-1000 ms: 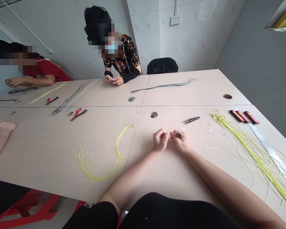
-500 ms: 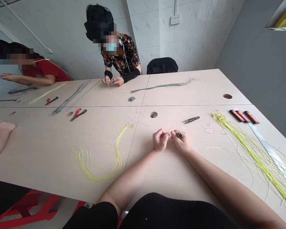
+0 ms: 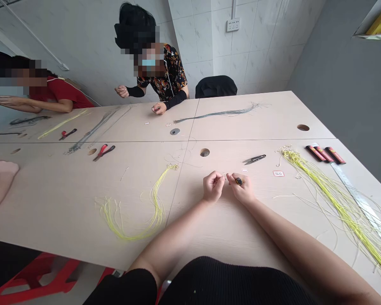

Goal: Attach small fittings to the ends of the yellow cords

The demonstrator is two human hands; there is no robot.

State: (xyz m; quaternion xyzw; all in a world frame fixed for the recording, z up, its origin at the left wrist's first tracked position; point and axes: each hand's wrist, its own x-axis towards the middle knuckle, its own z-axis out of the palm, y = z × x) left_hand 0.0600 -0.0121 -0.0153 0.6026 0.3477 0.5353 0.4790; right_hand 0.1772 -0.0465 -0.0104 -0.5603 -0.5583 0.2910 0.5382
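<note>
- pale wood-look table, crossed by thin seams, under a marbled tile wall.
- over it, between both hands, a tiny thin piece, too small to make out.
- left hand: curled, thumb and forefinger pinching that piece.
- right hand: fingers closed round a small black-and-yellow object, thumb and forefinger pressed together near the left fingertips; whether they grip the piece too, i cannot tell.
- just past the hands: a small white slip, dark snips, a red-bordered label.
- right: a yellow line bundle, a metal ruler, three black-and-red tubes.
- left: a curved yellow bundle; farther off, red-and-black pliers.
- across the table: a person in a patterned shirt, one hand raised; leftward, another person in a red top, forearms by the table edge.
</note>
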